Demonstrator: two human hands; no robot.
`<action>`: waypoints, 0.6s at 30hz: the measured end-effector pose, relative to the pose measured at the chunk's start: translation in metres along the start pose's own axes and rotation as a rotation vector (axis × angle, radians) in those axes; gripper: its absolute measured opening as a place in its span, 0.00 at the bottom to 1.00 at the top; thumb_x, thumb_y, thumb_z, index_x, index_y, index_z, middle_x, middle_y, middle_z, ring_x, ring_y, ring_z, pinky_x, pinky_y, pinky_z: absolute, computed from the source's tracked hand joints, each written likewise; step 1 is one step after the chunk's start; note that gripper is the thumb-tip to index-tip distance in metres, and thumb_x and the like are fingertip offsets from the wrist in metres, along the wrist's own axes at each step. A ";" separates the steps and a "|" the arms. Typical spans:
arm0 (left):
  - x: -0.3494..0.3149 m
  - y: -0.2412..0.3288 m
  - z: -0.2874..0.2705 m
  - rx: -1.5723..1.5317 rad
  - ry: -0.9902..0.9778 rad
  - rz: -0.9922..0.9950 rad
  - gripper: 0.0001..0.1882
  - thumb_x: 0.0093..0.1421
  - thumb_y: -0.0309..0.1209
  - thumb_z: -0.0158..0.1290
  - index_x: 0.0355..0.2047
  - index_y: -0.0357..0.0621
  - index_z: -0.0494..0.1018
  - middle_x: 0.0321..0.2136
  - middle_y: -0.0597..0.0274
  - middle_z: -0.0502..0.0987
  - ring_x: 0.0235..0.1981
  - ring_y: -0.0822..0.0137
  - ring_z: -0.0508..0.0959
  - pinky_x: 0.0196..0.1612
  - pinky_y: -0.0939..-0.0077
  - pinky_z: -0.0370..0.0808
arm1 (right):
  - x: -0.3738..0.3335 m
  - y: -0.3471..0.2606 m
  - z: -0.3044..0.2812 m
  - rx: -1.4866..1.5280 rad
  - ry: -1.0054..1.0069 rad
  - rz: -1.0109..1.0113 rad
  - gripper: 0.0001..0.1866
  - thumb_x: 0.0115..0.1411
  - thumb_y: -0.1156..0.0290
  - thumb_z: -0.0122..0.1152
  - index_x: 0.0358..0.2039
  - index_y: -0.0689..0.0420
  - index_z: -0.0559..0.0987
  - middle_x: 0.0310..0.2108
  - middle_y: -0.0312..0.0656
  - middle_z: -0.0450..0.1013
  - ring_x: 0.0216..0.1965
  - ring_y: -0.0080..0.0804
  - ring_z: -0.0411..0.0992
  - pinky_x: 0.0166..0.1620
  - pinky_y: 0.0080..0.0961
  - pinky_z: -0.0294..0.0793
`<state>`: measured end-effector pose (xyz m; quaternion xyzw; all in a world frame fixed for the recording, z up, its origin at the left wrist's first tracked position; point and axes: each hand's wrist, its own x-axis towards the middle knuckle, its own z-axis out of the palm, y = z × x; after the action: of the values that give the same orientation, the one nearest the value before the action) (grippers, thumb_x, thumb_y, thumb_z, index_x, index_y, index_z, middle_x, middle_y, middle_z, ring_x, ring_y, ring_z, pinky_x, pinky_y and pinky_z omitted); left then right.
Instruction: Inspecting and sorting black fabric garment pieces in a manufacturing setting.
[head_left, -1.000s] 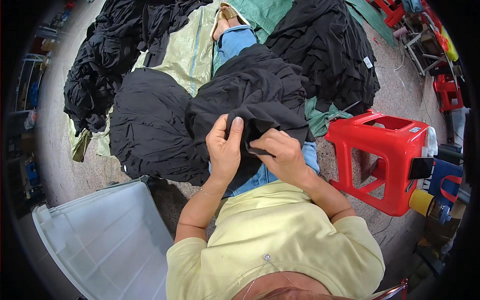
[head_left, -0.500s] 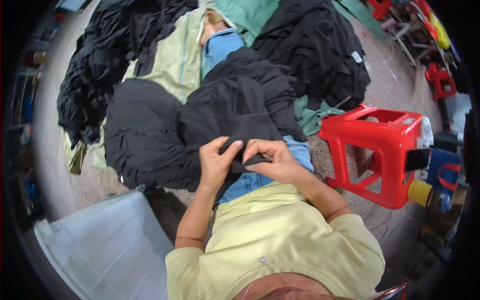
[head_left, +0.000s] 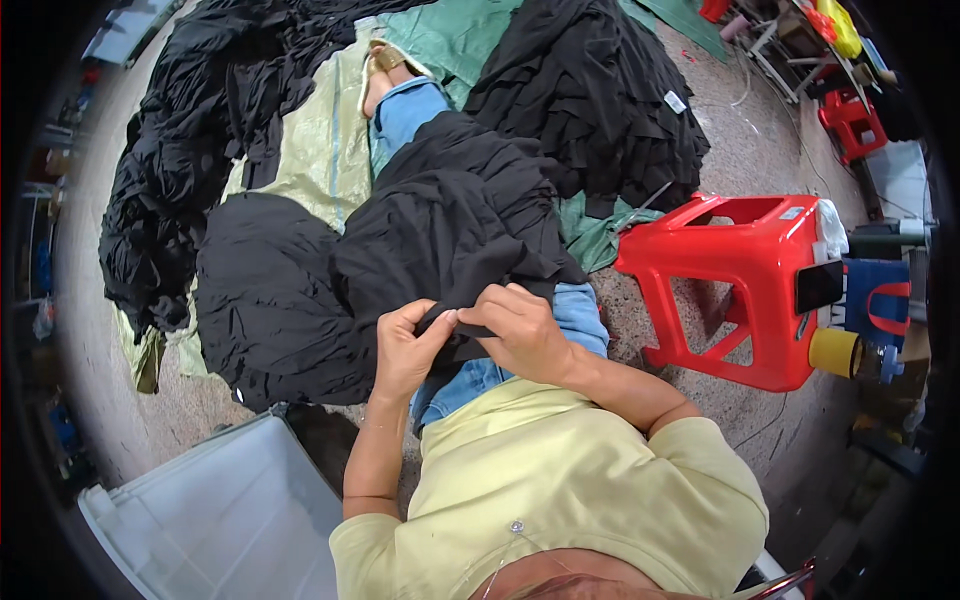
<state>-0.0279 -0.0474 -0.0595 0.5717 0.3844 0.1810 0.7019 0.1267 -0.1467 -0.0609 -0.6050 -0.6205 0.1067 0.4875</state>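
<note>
Across my lap lies a heap of black fabric (head_left: 420, 240), spread over my jeans. My left hand (head_left: 408, 345) pinches an edge of it between thumb and fingers. Right beside it, my right hand (head_left: 515, 330) is closed on the same edge, its fingers curled so that the fingertips nearly touch my left thumb. The pinched bit is mostly hidden by the fingers. Further folds of the cloth hang to the left (head_left: 265, 300) of my knees.
Black cloth piles lie far left (head_left: 165, 220) and far right (head_left: 600, 100), beside pale woven sacking (head_left: 325, 150) and green sheeting (head_left: 450, 40). A red plastic stool (head_left: 720, 290) stands at right, bearing a phone (head_left: 820, 287). A translucent bin (head_left: 220, 500) is near left.
My right hand has turned over and come closer to my left, its fingers now folded over the cloth edge. The whole view has shifted slightly.
</note>
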 end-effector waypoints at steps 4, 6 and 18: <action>-0.004 0.002 0.002 0.220 0.004 0.262 0.10 0.62 0.24 0.58 0.27 0.29 0.73 0.22 0.67 0.71 0.24 0.81 0.65 0.26 0.82 0.62 | 0.001 0.001 -0.002 0.052 -0.012 0.017 0.14 0.42 0.85 0.69 0.33 0.62 0.80 0.26 0.41 0.73 0.28 0.38 0.74 0.31 0.30 0.70; -0.007 -0.005 0.002 0.142 0.012 0.278 0.10 0.63 0.25 0.59 0.28 0.29 0.74 0.21 0.67 0.71 0.23 0.80 0.65 0.26 0.82 0.62 | 0.001 0.002 -0.004 0.068 -0.039 0.031 0.15 0.42 0.85 0.70 0.33 0.62 0.80 0.27 0.41 0.74 0.28 0.39 0.74 0.32 0.30 0.71; -0.011 -0.009 -0.010 -0.039 -0.073 0.005 0.09 0.55 0.26 0.67 0.30 0.32 0.80 0.22 0.75 0.71 0.25 0.83 0.65 0.27 0.84 0.61 | -0.001 0.010 -0.002 0.175 -0.111 0.104 0.14 0.42 0.84 0.70 0.32 0.60 0.80 0.26 0.41 0.74 0.28 0.40 0.75 0.32 0.30 0.70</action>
<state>-0.0436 -0.0509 -0.0646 0.5650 0.3534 0.1690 0.7262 0.1343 -0.1461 -0.0676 -0.5847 -0.6026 0.2189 0.4970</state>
